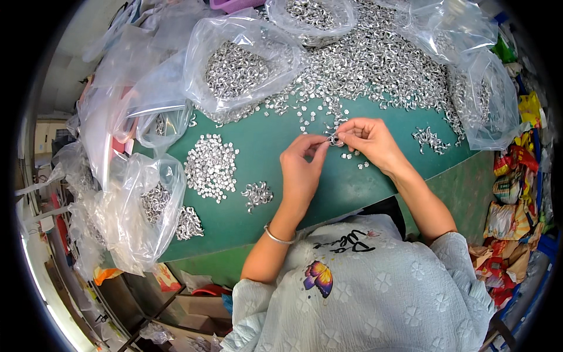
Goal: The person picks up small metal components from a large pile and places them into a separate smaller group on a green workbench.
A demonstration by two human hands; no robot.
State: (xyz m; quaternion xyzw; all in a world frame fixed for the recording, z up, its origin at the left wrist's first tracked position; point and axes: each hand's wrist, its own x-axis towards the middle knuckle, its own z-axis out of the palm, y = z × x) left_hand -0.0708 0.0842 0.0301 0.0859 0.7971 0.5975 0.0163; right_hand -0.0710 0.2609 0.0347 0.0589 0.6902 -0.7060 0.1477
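My left hand (302, 167) and my right hand (369, 142) meet over the middle of the green table (264, 157). Between their fingertips is a small curved silver metal piece (333, 139), pinched from both sides; its exact kind is too small to make out. A few little silver cube-like parts (362, 166) lie just below the right fingers. Left of my left hand sits a small heap of curved metal pieces (257, 196), and beyond it a wider spread of the cube-like parts (211, 167). Another small heap of curved pieces (431, 141) lies right of my right hand.
A large mound of silver pieces (375, 58) covers the far side. Clear plastic bags with metal parts stand at the far left (196, 76), far right (498, 111) and near left (126, 202). Colourful packages (510, 217) line the right, beyond the table's edge.
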